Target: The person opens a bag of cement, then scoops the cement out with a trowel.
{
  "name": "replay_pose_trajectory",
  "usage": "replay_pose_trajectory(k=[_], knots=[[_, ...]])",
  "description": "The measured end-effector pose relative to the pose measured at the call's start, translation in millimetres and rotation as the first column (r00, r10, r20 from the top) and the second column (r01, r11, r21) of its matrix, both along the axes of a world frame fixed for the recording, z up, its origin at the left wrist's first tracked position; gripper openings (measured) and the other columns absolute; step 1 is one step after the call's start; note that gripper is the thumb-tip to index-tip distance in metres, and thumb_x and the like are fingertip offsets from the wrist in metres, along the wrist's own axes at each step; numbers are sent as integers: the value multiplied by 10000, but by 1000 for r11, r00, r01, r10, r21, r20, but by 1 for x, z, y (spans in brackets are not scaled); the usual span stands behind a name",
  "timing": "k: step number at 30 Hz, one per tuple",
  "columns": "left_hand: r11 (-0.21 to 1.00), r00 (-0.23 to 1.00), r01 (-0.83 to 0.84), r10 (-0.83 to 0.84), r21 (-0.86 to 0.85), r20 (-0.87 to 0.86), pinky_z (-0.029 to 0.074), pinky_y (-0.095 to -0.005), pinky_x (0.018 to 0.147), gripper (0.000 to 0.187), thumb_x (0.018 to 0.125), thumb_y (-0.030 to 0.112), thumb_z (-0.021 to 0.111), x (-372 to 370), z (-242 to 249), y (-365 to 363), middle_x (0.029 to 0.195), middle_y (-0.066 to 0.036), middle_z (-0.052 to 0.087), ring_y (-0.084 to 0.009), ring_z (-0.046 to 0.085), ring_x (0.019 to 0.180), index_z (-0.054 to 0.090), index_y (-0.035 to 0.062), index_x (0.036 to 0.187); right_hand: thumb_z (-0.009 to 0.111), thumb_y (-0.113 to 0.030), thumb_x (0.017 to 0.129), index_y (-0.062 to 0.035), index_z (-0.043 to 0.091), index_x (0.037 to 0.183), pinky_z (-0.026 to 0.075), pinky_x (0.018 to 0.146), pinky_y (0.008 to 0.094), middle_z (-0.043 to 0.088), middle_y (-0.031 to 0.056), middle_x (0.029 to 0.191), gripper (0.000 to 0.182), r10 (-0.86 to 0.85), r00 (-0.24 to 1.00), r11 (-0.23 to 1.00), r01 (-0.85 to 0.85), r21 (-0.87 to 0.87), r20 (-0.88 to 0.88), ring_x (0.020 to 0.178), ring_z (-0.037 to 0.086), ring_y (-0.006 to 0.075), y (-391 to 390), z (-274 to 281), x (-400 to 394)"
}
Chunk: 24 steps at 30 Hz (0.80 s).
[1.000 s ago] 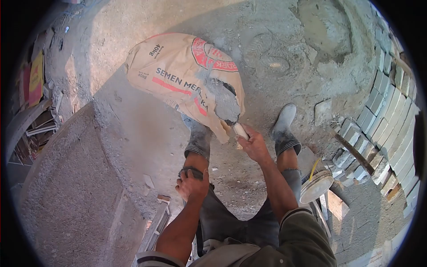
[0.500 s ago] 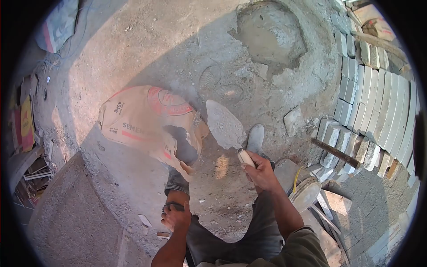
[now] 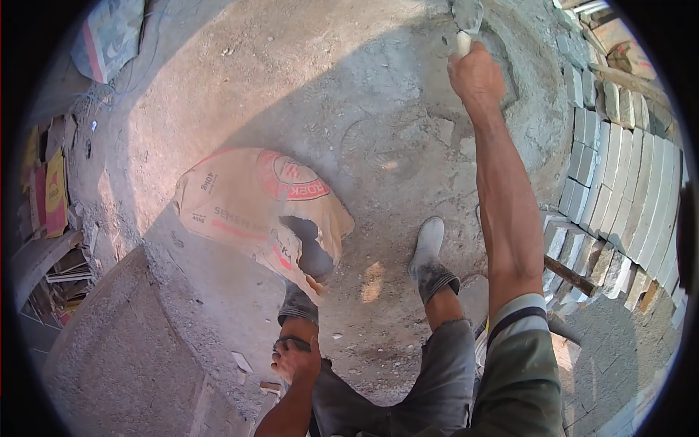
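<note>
My right hand is closed around the pale handle of a trowel, my arm stretched far forward. The trowel's blade is over the mortar hollow in the ground, partly cut off at the top edge. My left hand rests on my left leg by a dark band below the knee, its fingers curled; whether they grip the band is unclear. A brown paper cement sack lies in front of my left boot, torn open, with grey powder showing in the hole.
Stacked grey blocks line the right side, with a wooden bar sticking out. A white and blue sack lies at the upper left. Scrap pieces are piled at the left edge. My right boot stands on the dirt.
My right hand has swung forward and up from near my right knee to the hollow, taking the trowel along. The powder that lay on the blade is no longer visible. My left hand stays on the leg.
</note>
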<state>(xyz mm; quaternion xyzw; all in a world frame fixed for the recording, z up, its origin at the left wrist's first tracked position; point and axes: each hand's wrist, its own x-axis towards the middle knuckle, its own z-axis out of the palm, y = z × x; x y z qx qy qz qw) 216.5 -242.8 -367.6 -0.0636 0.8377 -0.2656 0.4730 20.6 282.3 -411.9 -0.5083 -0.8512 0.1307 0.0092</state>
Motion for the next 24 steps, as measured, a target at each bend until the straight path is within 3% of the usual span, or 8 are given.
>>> replay_pose_trajectory(k=[3,5,8,10,11,13,16,24], knots=[[1000,1000,-20,20,21,-7,352,-442,954,737,805,656,490,-3,-1,-1,1320,-124,468,-322,450,1180,581,56,1223,611,-305,844,-4,565,1158,511,666,410,669,183,859,437,145,964,983,-115,141,-222,747,663,313,-5,-3,28],[998,999,-52,52,28,12,351,-445,954,740,807,660,486,-6,0,-4,1315,-127,470,-326,452,1177,575,58,1229,642,-343,859,12,573,1148,452,503,284,604,63,728,463,-141,876,912,-66,-405,-461,551,563,141,-51,15,65],[998,998,-58,58,34,-3,347,-450,957,754,809,670,473,-5,0,-12,1294,-134,475,-331,454,1173,556,63,1249,646,-184,886,15,581,1183,377,466,210,563,-7,727,363,-287,892,648,-89,-757,-350,534,448,31,-144,35,143],[996,996,-84,84,13,22,345,-452,960,760,809,673,469,-7,2,-15,1298,-134,472,-332,451,1179,551,64,1256,658,-168,875,4,576,1200,470,598,262,626,13,811,377,-159,966,586,-72,-807,-202,669,544,96,-210,47,198],[995,995,-93,92,18,45,343,-453,964,766,809,675,465,-8,2,-16,1302,-134,470,-334,448,1184,546,64,1264,678,-198,855,-13,579,1200,476,592,294,645,48,845,404,-25,959,605,-210,-768,-282,620,557,152,-243,38,234],[994,992,-106,105,12,63,337,-453,975,780,808,677,464,-7,2,-23,1330,-135,457,-336,439,1199,532,66,1287,682,-231,825,-37,579,1195,512,650,383,666,149,880,430,290,954,643,-256,-722,-80,660,624,286,-292,66,246],[994,994,-97,95,40,46,355,-452,959,762,817,667,477,-4,3,-34,1337,-133,455,-329,449,1198,544,63,1277,644,-237,824,-24,542,1196,533,642,428,644,202,884,440,384,904,682,-141,-718,187,768,657,365,-352,59,246],[985,992,-125,124,116,18,370,-453,948,746,813,651,498,-10,5,-63,1339,-127,453,-326,464,1181,545,69,1277,572,-225,862,-127,451,1297,510,691,458,571,136,971,462,376,834,902,-231,-364,404,854,636,327,-407,-27,151]])
